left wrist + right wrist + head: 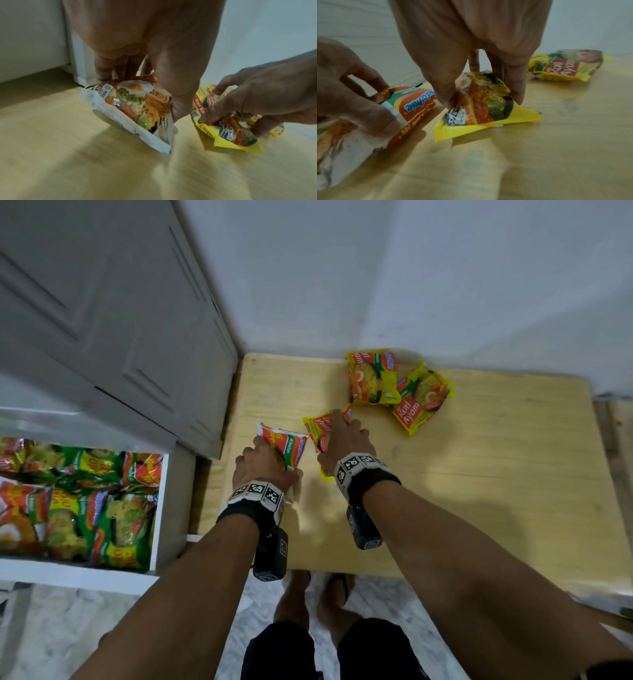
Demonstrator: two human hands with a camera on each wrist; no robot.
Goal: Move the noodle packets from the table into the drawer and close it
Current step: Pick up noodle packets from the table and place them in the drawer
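My left hand [263,462] grips a white and red noodle packet [286,445] on the wooden table [496,467]; in the left wrist view its fingers and thumb pinch the white packet [133,108] from both sides. Just to its right, my right hand [344,440] grips a yellow noodle packet [318,428], seen pinched in the right wrist view as the yellow packet [484,102]. Two more yellow packets [373,376] [423,398] lie at the table's back. The open white drawer [161,508] at the left holds several noodle packets [82,501].
A grey panelled cabinet door [102,313] rises above the drawer. A white wall [411,268] backs the table. My feet stand on a marbled floor [51,628] below the table's front edge.
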